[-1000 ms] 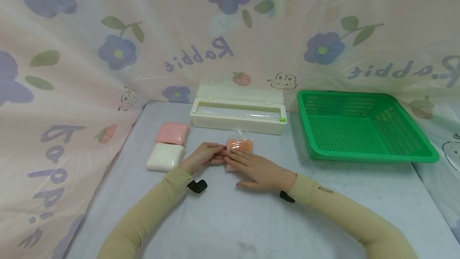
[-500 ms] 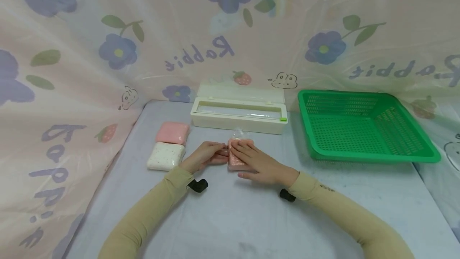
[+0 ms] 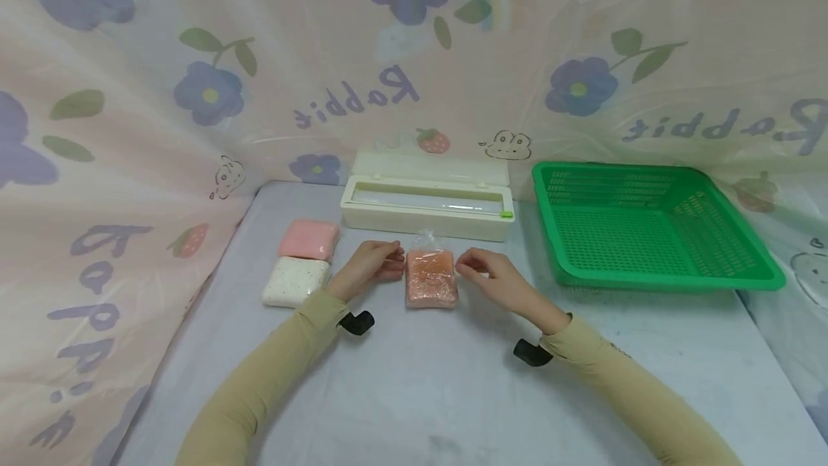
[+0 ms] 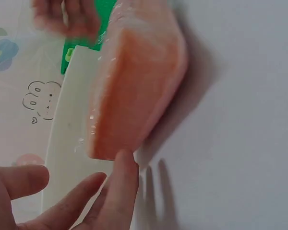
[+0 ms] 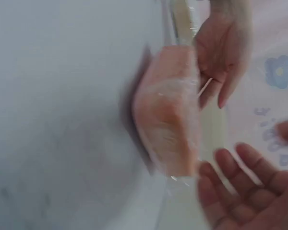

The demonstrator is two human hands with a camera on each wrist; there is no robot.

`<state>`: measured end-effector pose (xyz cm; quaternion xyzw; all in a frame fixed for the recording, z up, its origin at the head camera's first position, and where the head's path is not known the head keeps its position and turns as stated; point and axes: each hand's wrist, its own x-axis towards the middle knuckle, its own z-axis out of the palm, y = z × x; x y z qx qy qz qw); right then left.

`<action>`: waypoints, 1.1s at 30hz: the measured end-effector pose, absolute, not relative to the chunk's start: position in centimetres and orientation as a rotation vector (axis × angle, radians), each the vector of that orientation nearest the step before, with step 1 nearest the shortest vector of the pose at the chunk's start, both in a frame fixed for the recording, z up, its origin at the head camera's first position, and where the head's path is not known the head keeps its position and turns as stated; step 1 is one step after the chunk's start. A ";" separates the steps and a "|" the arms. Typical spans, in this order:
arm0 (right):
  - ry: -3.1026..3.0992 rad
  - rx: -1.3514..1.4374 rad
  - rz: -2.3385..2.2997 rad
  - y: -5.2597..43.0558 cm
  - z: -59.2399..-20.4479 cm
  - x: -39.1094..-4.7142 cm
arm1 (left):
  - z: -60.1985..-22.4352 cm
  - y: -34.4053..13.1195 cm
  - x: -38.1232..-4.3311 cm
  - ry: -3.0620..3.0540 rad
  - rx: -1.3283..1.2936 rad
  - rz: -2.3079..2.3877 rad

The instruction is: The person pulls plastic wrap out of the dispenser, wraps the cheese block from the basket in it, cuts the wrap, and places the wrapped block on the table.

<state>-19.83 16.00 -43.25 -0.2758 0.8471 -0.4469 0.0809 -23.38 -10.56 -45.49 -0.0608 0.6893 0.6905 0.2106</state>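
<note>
On the table lies a soap-like orange-pink block wrapped in clear film, with a crumpled tuft of film at its far end. To its left is my left hand, fingers relaxed and holding nothing. In the left wrist view a fingertip of that hand is right at the block's edge. My right hand hovers on the other side of the block, its fingers loosely bent and nothing in them. The right wrist view shows its fingers spread near the film's end.
Farther left lie a film-wrapped pink block and a white speckled block, side by side. Behind stands a white cling film dispenser with its lid up. A green basket is at the right, near the patterned curtain.
My right hand, earlier laid flat on the wrapped block, has lifted off it and moved right. My left hand has shifted slightly away from the block's left side. The block stays in place.
</note>
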 end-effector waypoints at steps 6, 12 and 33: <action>2.244 -0.665 -1.304 16.0 -43.9 -17.5 | -44.9 -10.6 -24.4 2.025 -0.140 1.883; 2.119 -0.632 -1.363 15.1 -45.2 -16.3 | -44.6 -10.2 -23.9 2.078 -0.131 1.862; 2.236 -0.343 -1.412 17.3 -43.9 -21.0 | -40.9 -10.6 -16.4 1.929 0.158 1.796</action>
